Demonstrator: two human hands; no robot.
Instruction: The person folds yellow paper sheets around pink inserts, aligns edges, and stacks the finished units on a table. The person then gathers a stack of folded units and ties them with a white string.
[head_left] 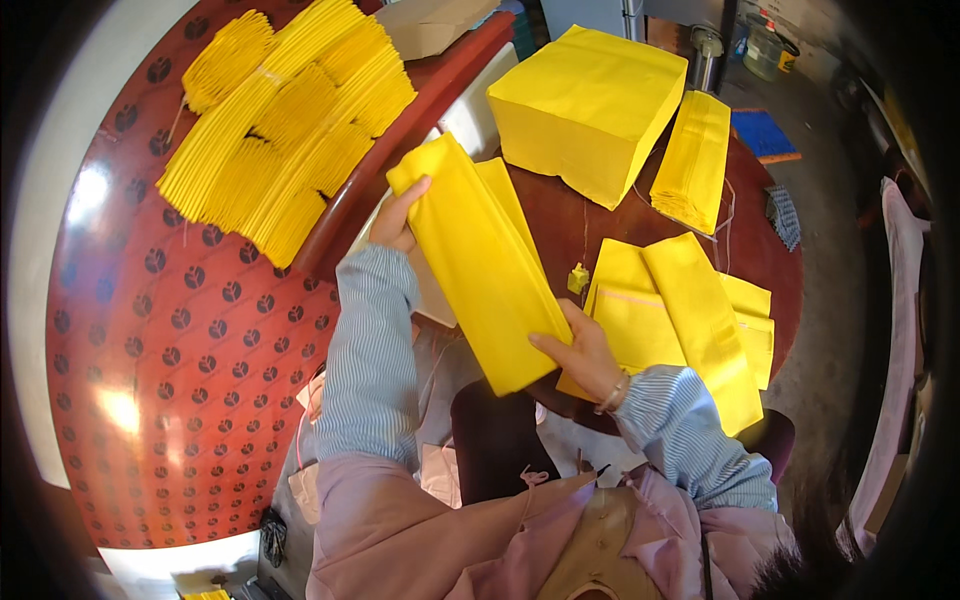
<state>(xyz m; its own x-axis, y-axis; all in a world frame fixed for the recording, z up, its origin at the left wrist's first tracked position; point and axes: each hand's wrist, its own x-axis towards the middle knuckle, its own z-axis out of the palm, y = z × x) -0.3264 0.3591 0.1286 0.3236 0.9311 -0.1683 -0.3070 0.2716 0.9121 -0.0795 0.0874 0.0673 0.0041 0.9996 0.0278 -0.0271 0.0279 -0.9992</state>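
Observation:
A long folded bundle of yellow paper [478,262] is held up between both hands. My left hand [395,218] grips its far upper end near the table's edge. My right hand [583,352] grips its near lower end, thumb on top. Both forearms wear blue striped sleeves. Just right of my right hand lie flat yellow sheets [625,305] with another folded yellow bundle [708,325] on them, resting on a round dark wooden table [560,215].
A thick block of yellow paper [585,105] and a thinner stack [695,158] stand farther back on the round table. Fanned yellow bundles [290,125] cover a red patterned tabletop [170,340] at the left. A small yellow scrap [578,277] lies mid-table. A cardboard box [435,25] sits behind.

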